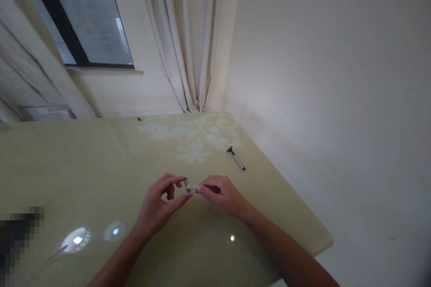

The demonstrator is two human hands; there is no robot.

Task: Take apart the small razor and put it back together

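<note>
Between the thumb and index fingertips of my left hand point(164, 199) is a small, narrow piece with a green strip and dark edges, resembling a razor cartridge point(186, 184). It stands roughly upright, gripped at its two ends. My right hand point(222, 193) is closed around a slim pale-tipped tool point(193, 186), which looks like a small brush; the fingers hide most of its handle. The pale tip meets the cartridge's right side or comes very near it. Beyond my right hand, a razor point(236, 159) with a grey and black handle lies on the table.
The glossy pale-green table point(101, 166) has a floral pattern and a slanting right edge near the white wall point(336, 98). A thin stick point(55, 254) lies at lower left, beside a blurred-out dark shape point(16, 237). One tiny black piece point(139, 119) sits at the far edge.
</note>
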